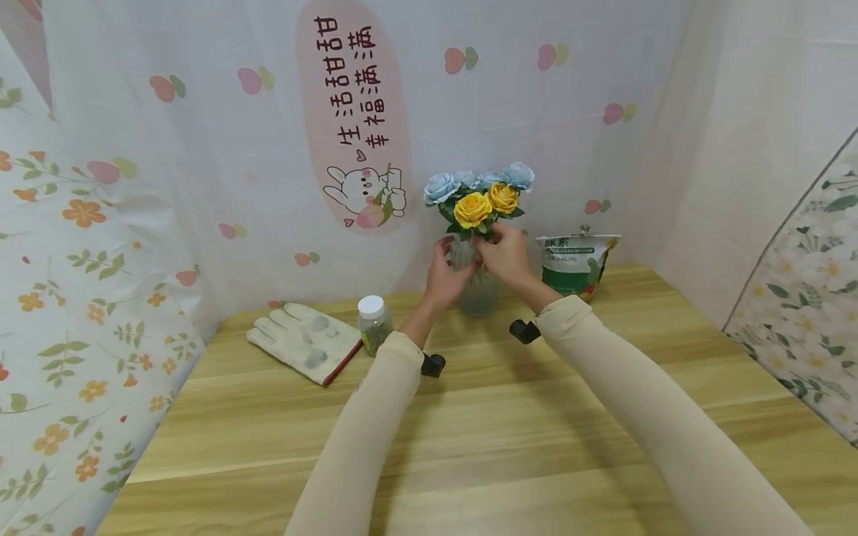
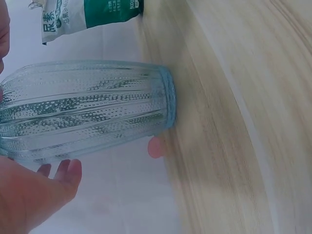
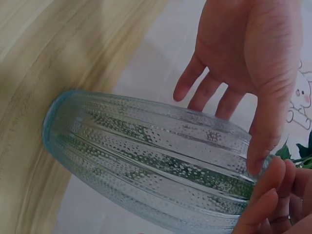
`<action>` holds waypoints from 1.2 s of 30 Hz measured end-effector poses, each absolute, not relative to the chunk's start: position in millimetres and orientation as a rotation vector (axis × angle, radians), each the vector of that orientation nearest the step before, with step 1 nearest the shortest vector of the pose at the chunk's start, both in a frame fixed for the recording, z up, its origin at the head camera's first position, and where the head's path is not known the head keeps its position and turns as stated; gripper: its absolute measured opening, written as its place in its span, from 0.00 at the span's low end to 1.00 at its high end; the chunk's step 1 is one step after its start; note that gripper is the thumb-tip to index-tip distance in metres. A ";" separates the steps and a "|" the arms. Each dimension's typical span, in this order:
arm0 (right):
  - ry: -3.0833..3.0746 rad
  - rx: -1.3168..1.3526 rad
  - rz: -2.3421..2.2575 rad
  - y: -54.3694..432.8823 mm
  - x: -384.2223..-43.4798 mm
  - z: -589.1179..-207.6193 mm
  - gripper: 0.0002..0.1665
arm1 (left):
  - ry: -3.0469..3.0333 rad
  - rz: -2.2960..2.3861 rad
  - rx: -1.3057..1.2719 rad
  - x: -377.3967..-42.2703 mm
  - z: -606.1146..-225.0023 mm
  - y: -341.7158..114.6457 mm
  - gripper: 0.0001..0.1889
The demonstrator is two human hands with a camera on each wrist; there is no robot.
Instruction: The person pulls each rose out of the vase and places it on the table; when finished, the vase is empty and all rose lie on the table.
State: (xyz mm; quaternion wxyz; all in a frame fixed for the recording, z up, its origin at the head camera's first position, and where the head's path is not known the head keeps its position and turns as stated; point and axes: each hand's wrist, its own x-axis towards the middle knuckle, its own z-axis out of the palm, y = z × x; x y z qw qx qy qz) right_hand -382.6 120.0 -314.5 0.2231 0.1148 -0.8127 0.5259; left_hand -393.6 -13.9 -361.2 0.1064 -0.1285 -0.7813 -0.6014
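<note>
A tall ribbed, clear glass vase [image 1: 477, 298] stands upright on the table, its dimpled wall filling much of the left wrist view. Yellow roses [image 1: 472, 211] and pale blue roses [image 1: 440, 188] with green leaves rise from its mouth. My left hand [image 1: 447, 277] holds the vase's upper part from the left, thumb on the near side and the other fingers round the far side. On the right, my right hand [image 1: 508, 257] is at the vase's mouth, just under the leaves, with curled fingertips pinching at the flower stems. The stems themselves are mostly hidden there.
A white-and-green bag [image 1: 573, 269] with a clip on top stands right of the vase. To the left are a small white-lidded jar [image 1: 374, 327] and a stained cream work glove [image 1: 308, 341]. Printed cloth [image 1: 268, 164] hangs behind the wooden table [image 1: 496, 447].
</note>
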 end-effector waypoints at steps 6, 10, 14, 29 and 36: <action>-2.220 0.317 1.432 120.8 -381.7 -309.0 0.13 | -2.326 -1.715 -0.393 -394.1 -356.8 -11.0 0.41; -2.180 0.348 1.362 120.8 -383.0 -307.0 0.13 | -2.359 -1.617 -0.383 -396.0 -354.7 -9.9 0.44; -2.136 0.370 1.370 120.7 -384.0 -305.6 0.14 | -2.384 -1.572 -0.367 -398.2 -354.3 -10.2 0.44; -2.028 0.439 1.469 118.5 -375.5 -299.8 0.20 | -2.405 -1.523 -0.399 -397.5 -355.1 -14.2 0.44; -2.004 0.513 1.398 121.0 -382.4 -307.0 0.16 | -2.452 -1.472 -0.391 -397.0 -356.1 -13.5 0.43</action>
